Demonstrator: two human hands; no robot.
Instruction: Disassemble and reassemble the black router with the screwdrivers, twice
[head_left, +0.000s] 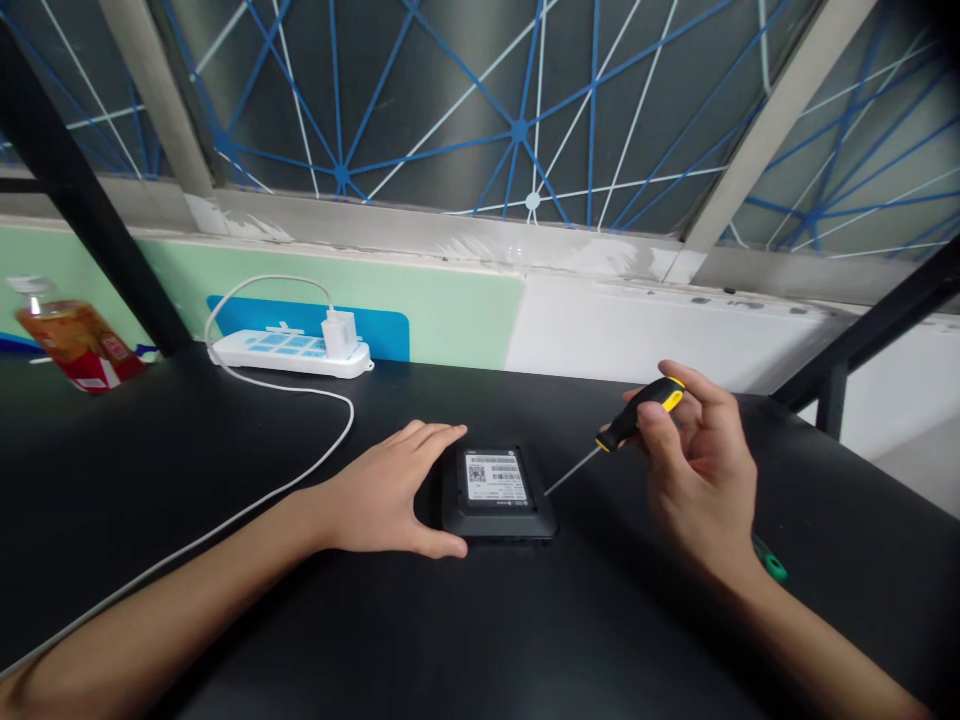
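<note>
A black, squarish electronic device (540, 522) with a white printed label (496, 477) lies flat on the dark table. My left hand (390, 485) braces its left side, fingers at the far edge and thumb at the near edge. In my right hand (701, 470) is a screwdriver (630, 418) with a black and yellow handle, pinched between thumb and fingers. Its shaft slants down to the left, and the tip meets the device's right edge. Whether the tip sits in a screw or a gap is too small to tell.
A white power strip (292, 352) with a plugged-in charger (339, 333) stands by the wall. Its white cable (349, 420) runs past my left arm. At the far left is a drink bottle (79, 335). A green-handled object (770, 560) lies partly behind my right wrist.
</note>
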